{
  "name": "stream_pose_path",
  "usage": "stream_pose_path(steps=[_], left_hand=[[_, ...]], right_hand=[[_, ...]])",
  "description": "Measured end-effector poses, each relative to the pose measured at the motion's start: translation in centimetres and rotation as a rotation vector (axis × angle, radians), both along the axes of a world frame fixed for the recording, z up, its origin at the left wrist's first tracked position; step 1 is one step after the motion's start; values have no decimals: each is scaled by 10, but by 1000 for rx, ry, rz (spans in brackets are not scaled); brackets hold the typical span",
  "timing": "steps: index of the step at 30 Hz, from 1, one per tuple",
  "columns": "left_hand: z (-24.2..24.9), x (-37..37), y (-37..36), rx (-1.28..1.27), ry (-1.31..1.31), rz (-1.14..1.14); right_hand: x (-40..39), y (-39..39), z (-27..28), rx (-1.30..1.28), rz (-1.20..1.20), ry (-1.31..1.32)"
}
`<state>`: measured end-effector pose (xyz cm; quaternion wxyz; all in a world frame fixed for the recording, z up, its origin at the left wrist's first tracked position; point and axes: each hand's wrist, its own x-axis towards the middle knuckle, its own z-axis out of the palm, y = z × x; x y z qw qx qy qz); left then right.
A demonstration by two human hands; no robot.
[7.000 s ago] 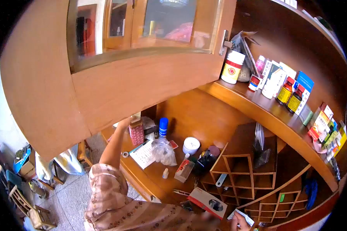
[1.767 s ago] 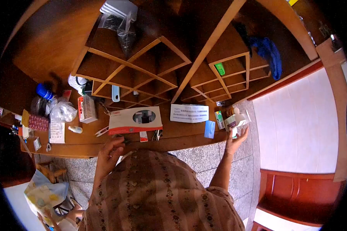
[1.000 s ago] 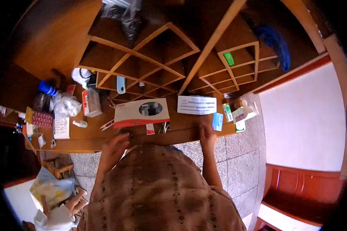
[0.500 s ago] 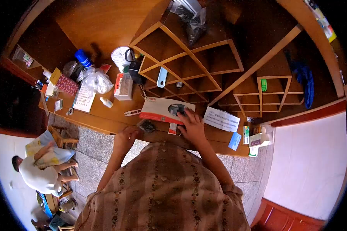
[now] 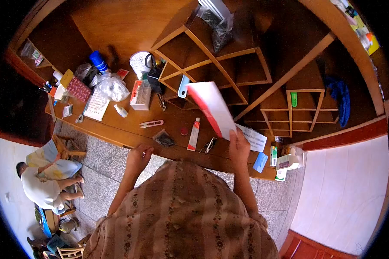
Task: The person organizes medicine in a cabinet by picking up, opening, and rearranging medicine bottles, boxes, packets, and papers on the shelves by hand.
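My right hand (image 5: 239, 146) grips the lower end of a white and red box (image 5: 215, 108), tilted up above the desk. My left hand (image 5: 139, 156) is at the desk's front edge with curled fingers; whether anything is between them is hidden. Close to it lies a small clear bag with dark contents (image 5: 164, 138). Between the hands are a white and red tube (image 5: 193, 134), a small red round item (image 5: 184, 131) and small metal tools (image 5: 209, 145). Pink-handled thread snips (image 5: 151, 124) lie further back.
A wooden lattice shelf (image 5: 212, 58) rises behind the desk (image 5: 116, 131). A printed sheet (image 5: 254, 137), blue card (image 5: 260, 161) and small boxes (image 5: 288, 162) lie right; bottles, bags and a tissue box (image 5: 140, 95) left. A seated person (image 5: 41, 185) is at the far left.
The box has been lifted off the desk and turned upright to the right in my right hand. The tube, red round item and metal tools are now uncovered. My left hand has barely moved.
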<state>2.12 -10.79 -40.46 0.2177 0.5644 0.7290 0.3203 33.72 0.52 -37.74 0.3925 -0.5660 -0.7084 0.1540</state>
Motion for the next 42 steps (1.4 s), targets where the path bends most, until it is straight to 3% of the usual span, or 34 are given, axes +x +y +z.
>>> stream_pose_path(steps=[1, 5, 8, 10, 12, 19, 24, 29, 31, 37, 39, 40, 42], left_hand=[[3, 2, 1, -24, 3, 12], [-13, 2, 4, -42, -19, -38], [-17, 5, 12, 25, 33, -177], [-14, 14, 19, 135, 300, -205], [-21, 19, 27, 153, 352, -267], [-53, 22, 39, 90, 408, -321], [-42, 27, 46, 106, 532, -314], [-49, 32, 62, 230, 439, -369], [-51, 37, 63, 163, 431, -417], [-6, 42, 70, 342, 428, -451], [19, 40, 72, 221, 186, -516], [31, 40, 75, 297, 228, -532], [31, 39, 78, 221, 230, -492]], right_hand=[[8, -6, 5, -60, -39, 164], [40, -32, 6, -162, -86, 266], [58, -49, -9, -335, -89, 493], [64, -57, -10, -362, -80, 605], [66, -64, -1, -483, -62, 791], [65, -68, 39, -406, -11, 977], [67, -74, 49, -393, -34, 907], [71, -78, 56, -307, -22, 971], [72, -78, 60, -262, -13, 1044], [71, -86, 75, -151, -4, 1141], [78, -89, 66, -97, 8, 1084], [81, -81, 60, 36, 243, 1080], [99, -77, 50, 2, 384, 1117]])
